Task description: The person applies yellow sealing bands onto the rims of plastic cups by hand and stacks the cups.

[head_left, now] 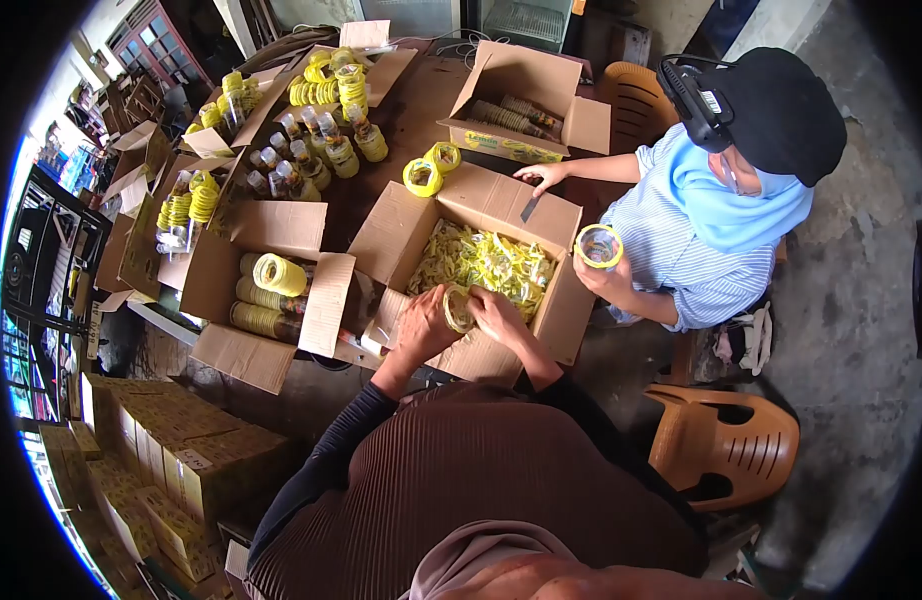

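Over the near edge of an open cardboard box (386,235), my left hand (428,322) is wrapped round the side of a round, cup-like item (459,309). The fingers of my right hand (497,318) press against the right side of the same item. Just beyond both hands, the box holds a heap of yellow and whitish strips (481,262). Two yellow-rimmed rolls or cups (422,177) stand by the box's far left corner. My fingers partly cover the item, so its contents cannot be made out.
A co-worker (716,190) at the right holds a yellow-rimmed cup (599,246). Open boxes with stacked cups stand at the left (243,362) and far side (526,75). Filled bottles (306,160) stand behind. An orange chair (726,445) is at the lower right.
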### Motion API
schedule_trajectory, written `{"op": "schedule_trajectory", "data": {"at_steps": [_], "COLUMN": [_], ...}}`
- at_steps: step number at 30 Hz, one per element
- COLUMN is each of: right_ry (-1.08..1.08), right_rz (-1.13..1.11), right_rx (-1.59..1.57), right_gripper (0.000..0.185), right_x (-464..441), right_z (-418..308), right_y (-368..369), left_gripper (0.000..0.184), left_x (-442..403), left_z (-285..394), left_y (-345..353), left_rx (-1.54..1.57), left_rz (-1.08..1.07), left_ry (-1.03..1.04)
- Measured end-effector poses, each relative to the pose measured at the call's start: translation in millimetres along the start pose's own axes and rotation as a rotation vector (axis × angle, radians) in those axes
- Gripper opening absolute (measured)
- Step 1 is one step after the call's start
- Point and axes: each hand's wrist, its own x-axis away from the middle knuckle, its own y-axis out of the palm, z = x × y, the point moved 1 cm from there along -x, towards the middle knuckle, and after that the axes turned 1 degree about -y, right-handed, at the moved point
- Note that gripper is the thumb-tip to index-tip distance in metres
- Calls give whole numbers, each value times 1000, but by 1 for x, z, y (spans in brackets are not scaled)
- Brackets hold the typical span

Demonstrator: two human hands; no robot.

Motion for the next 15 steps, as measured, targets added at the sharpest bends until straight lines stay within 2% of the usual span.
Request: {"op": "schedule_trajectory", "data": {"at_steps": [1, 6, 8, 9, 11, 15], "right_ry": [-44, 11, -38, -39, -227, -129], "right_rz": [0, -73, -127, -127, -73, -75], "right_rx": [49, 115, 75, 74, 107, 52], "right_gripper": [26, 25, 26, 26, 21, 20], "right_x": [1, 8, 10, 13, 20, 25], "right_z": [-2, -23, -13, -12, -12, 1], "right_y": [0, -20, -15, -15, -16, -9], "left_gripper": [67, 73, 62, 62, 66, 68], "left_x": [-1, -4, -3, -4, -6, -9], "left_z": [3, -3, 0, -1, -5, 2], "left_y": [-1, 2, 0, -2, -5, -12], "left_rx": [-29, -49, -65, -66, 36, 110], "left_rz": [-5, -25, 54, 54, -124, -201], "left_ry": [-15, -42, -6, -8, -83, -78]}}
